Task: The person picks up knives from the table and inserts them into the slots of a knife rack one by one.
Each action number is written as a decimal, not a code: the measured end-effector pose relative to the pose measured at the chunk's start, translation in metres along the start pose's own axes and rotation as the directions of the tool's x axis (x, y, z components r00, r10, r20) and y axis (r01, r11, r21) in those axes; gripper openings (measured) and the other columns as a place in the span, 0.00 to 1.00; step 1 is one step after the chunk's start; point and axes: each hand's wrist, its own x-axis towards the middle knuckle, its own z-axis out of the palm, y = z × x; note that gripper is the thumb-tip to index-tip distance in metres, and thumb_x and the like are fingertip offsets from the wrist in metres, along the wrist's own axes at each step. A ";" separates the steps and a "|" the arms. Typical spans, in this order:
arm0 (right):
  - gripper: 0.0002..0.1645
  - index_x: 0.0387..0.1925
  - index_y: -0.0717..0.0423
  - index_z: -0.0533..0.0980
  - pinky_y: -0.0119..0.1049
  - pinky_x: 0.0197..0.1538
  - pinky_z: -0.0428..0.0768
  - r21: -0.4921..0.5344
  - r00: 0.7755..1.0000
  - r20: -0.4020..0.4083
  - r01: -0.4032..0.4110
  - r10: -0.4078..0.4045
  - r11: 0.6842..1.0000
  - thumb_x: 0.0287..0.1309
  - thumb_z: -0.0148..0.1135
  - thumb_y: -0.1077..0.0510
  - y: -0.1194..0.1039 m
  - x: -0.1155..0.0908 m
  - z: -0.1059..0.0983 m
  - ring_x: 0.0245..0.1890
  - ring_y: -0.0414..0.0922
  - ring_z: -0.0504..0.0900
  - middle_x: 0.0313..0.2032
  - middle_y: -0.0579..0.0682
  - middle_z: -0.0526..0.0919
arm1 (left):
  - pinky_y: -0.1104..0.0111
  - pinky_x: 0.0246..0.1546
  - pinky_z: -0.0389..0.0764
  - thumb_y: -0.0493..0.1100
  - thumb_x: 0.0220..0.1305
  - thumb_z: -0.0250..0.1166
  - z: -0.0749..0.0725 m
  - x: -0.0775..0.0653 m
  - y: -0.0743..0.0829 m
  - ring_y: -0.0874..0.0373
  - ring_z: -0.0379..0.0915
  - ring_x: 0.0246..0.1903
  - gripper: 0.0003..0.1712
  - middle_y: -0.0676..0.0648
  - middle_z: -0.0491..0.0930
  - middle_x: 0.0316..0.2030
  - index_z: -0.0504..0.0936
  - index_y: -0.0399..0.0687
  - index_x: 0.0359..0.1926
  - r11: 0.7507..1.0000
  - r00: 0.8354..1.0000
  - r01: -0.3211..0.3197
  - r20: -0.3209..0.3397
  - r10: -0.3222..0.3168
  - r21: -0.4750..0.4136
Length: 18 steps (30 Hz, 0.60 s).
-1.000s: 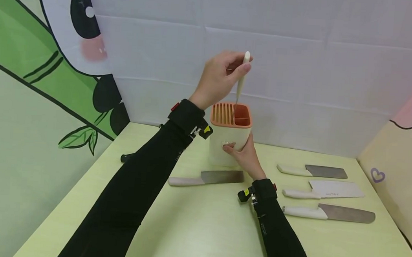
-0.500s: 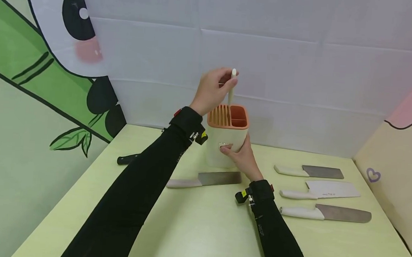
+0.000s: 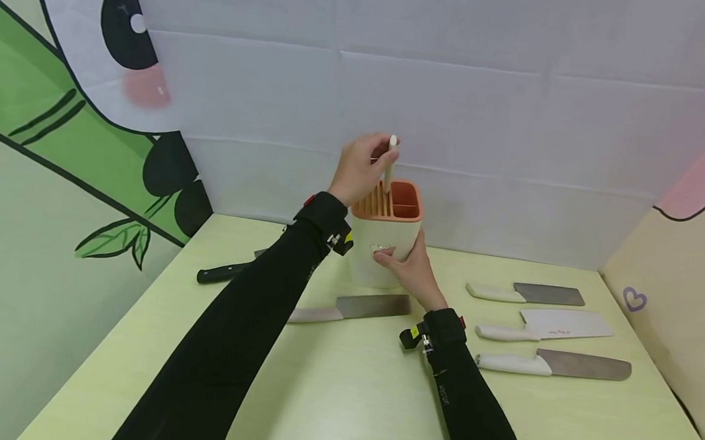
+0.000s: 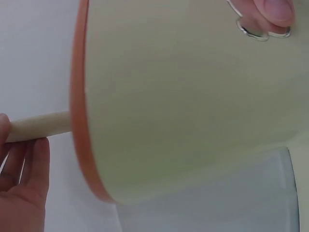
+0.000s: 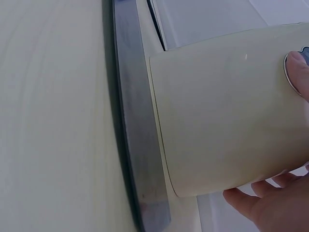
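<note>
My left hand [image 3: 362,168] pinches the pale handle [image 3: 389,165] of an upright knife above the slotted side of a white knife holder [image 3: 364,264] with an orange top. The blade is hidden inside the holder. In the left wrist view, the handle [image 4: 41,126] comes out past the orange rim [image 4: 82,111], held between thumb and fingers. Low on the holder's right side, my right hand [image 3: 412,271] grips its body, the thumb on a shiny emblem at the front. Fingers of that hand [image 5: 275,208] reach around the wall in the right wrist view.
A pale-handled cleaver [image 3: 374,306] lies just in front of the holder. Partly behind the left forearm is a black-handled knife [image 3: 222,274]. On the right lie three light-handled knives, the far [image 3: 550,295], middle [image 3: 564,322] and near one [image 3: 589,365]. A wall cloth borders the table's back.
My left hand has come down with the knife, and its blade has sunk into the holder until only the handle shows. The right hand keeps its hold on the holder.
</note>
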 end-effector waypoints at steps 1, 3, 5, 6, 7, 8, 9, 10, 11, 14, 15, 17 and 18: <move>0.59 0.72 0.30 0.44 0.49 0.57 0.74 -0.004 1.000 -0.003 0.001 -0.001 1.000 0.51 0.75 0.49 0.004 0.001 0.000 0.56 0.48 0.73 0.60 0.47 0.67 | 0.79 0.52 0.74 0.44 0.71 0.58 0.001 -0.001 -0.001 0.59 0.77 0.50 0.20 0.46 0.80 0.48 0.77 0.42 0.60 1.000 1.000 -0.002 -0.005 0.002 0.002; 0.59 0.72 0.28 0.45 0.50 0.57 0.74 -0.004 1.000 -0.006 0.003 -0.003 1.000 0.50 0.76 0.47 0.009 0.003 0.000 0.55 0.48 0.73 0.60 0.46 0.67 | 0.79 0.52 0.74 0.44 0.71 0.58 0.002 -0.002 -0.002 0.59 0.76 0.50 0.20 0.46 0.79 0.48 0.76 0.42 0.60 1.000 1.000 0.000 -0.012 0.000 0.006; 0.59 0.72 0.28 0.45 0.50 0.57 0.75 -0.006 1.000 -0.008 0.006 -0.006 1.000 0.49 0.76 0.46 0.012 0.003 0.000 0.56 0.48 0.73 0.60 0.45 0.67 | 0.78 0.52 0.74 0.44 0.71 0.58 0.003 -0.002 -0.004 0.59 0.76 0.50 0.20 0.46 0.79 0.48 0.76 0.42 0.60 1.000 1.000 0.009 -0.019 -0.009 0.007; 0.60 0.72 0.28 0.45 0.50 0.57 0.74 -0.011 1.000 -0.010 0.007 -0.007 1.000 0.49 0.76 0.45 0.013 0.003 0.000 0.57 0.48 0.72 0.60 0.45 0.67 | 0.79 0.52 0.74 0.45 0.71 0.58 0.003 -0.002 -0.004 0.59 0.76 0.49 0.20 0.47 0.79 0.48 0.76 0.43 0.60 1.000 1.000 0.016 -0.022 -0.016 0.009; 0.60 0.72 0.28 0.45 0.50 0.57 0.74 -0.014 1.000 -0.012 0.006 -0.006 1.000 0.49 0.76 0.45 0.013 0.003 -0.001 0.57 0.47 0.72 0.60 0.45 0.67 | 0.79 0.52 0.74 0.45 0.71 0.58 0.003 -0.002 -0.004 0.59 0.77 0.49 0.20 0.47 0.80 0.48 0.76 0.44 0.60 1.000 0.999 0.022 -0.025 -0.022 0.010; 0.60 0.72 0.28 0.45 0.51 0.57 0.74 -0.017 1.000 -0.013 0.006 -0.006 1.000 0.49 0.76 0.45 0.012 0.003 -0.001 0.57 0.47 0.72 0.61 0.45 0.67 | 0.79 0.51 0.74 0.45 0.71 0.58 0.004 -0.001 -0.004 0.59 0.77 0.49 0.20 0.47 0.80 0.48 0.76 0.45 0.61 0.999 0.999 0.031 -0.026 -0.031 0.013; 0.60 0.72 0.28 0.45 0.51 0.57 0.74 -0.019 1.000 -0.013 0.006 -0.007 1.000 0.49 0.76 0.45 0.012 0.003 -0.001 0.58 0.48 0.72 0.61 0.45 0.67 | 0.79 0.51 0.75 0.45 0.71 0.58 0.004 -0.001 -0.004 0.59 0.77 0.49 0.20 0.47 0.80 0.48 0.76 0.45 0.61 0.999 0.999 0.040 -0.026 -0.039 0.015; 0.60 0.72 0.29 0.44 0.51 0.58 0.74 -0.024 1.000 -0.013 0.005 -0.005 1.000 0.49 0.76 0.45 0.011 0.003 -0.002 0.58 0.48 0.71 0.61 0.45 0.67 | 0.78 0.51 0.75 0.45 0.71 0.58 0.004 0.000 -0.004 0.59 0.77 0.49 0.21 0.47 0.80 0.48 0.75 0.46 0.61 0.999 0.999 0.047 -0.027 -0.046 0.015; 0.60 0.72 0.29 0.44 0.51 0.58 0.73 -0.026 1.000 -0.014 0.003 -0.004 1.000 0.50 0.76 0.46 0.011 0.003 -0.002 0.58 0.48 0.71 0.61 0.46 0.67 | 0.78 0.51 0.75 0.45 0.71 0.58 0.005 0.000 -0.005 0.59 0.77 0.49 0.21 0.47 0.80 0.49 0.75 0.46 0.62 0.998 0.998 0.054 -0.026 -0.053 0.015; 0.59 0.73 0.33 0.43 0.52 0.59 0.73 -0.028 1.000 -0.006 -0.001 0.001 1.000 0.52 0.75 0.49 0.003 0.001 -0.003 0.59 0.49 0.70 0.62 0.48 0.66 | 0.78 0.51 0.75 0.45 0.71 0.58 0.006 0.000 -0.006 0.58 0.77 0.50 0.23 0.46 0.79 0.51 0.72 0.47 0.65 0.997 0.997 0.073 -0.020 -0.073 0.015; 0.59 0.74 0.34 0.43 0.52 0.59 0.73 -0.026 1.000 -0.002 -0.005 0.005 1.000 0.52 0.75 0.50 -0.001 0.000 -0.003 0.59 0.50 0.70 0.63 0.49 0.66 | 0.78 0.52 0.75 0.45 0.71 0.58 0.007 -0.001 -0.006 0.58 0.77 0.51 0.24 0.46 0.79 0.52 0.71 0.47 0.66 0.997 0.997 0.081 -0.016 -0.081 0.013; 0.59 0.74 0.38 0.43 0.52 0.59 0.73 -0.028 1.000 0.006 -0.009 0.009 1.000 0.53 0.74 0.53 -0.011 -0.003 -0.003 0.59 0.50 0.70 0.63 0.50 0.65 | 0.77 0.52 0.75 0.45 0.71 0.58 0.008 -0.002 -0.007 0.58 0.77 0.52 0.26 0.46 0.78 0.53 0.68 0.48 0.68 0.995 0.995 0.098 -0.008 -0.098 0.010; 0.59 0.74 0.39 0.43 0.51 0.59 0.73 -0.030 1.000 0.011 -0.012 0.013 0.999 0.54 0.73 0.54 -0.016 -0.005 -0.003 0.59 0.50 0.70 0.63 0.51 0.65 | 0.77 0.52 0.75 0.45 0.71 0.58 0.008 -0.003 -0.007 0.57 0.76 0.52 0.27 0.46 0.78 0.54 0.67 0.49 0.69 0.994 0.994 0.109 -0.004 -0.109 0.009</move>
